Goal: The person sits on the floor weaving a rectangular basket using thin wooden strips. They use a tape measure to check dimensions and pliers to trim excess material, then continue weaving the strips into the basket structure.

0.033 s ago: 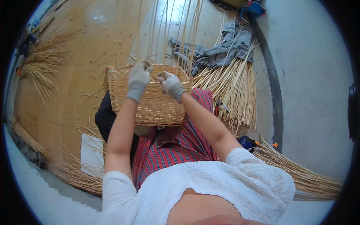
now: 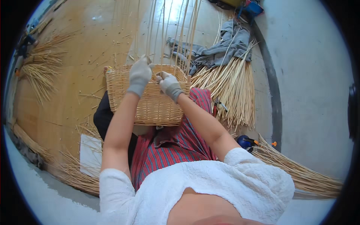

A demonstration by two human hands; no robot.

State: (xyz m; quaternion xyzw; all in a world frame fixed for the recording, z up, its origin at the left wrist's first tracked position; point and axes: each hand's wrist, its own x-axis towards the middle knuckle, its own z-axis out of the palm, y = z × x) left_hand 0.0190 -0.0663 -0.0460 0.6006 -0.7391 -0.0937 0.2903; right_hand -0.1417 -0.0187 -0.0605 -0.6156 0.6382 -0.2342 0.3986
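Note:
A woven wicker basket [image 2: 157,110], light tan, rests tilted on my lap, with long upright stakes [image 2: 164,35] rising from its far side. Both hands wear pale gloves with grey cuffs. My left hand [image 2: 140,75] is over the near rim, left of the middle, its fingers closed on a wicker strand that is mostly hidden. Just to its right, my right hand [image 2: 168,84] pinches a strand at the rim, thumb and fingers together. The inside of the basket is partly covered by my hands.
Loose cane bundles lie right [image 2: 236,93], lower right [image 2: 300,168] and left [image 2: 41,71]. A grey cloth [image 2: 232,43] covers the right bundle's far end. Red-handled cutters [image 2: 216,107] and a blue round tool [image 2: 245,142] lie right of my lap; a white sheet [image 2: 90,155] lies left.
My left hand has risen slightly, its fingertips a little farther from me. My right hand stays by the rim, and the whole view has shifted slightly left.

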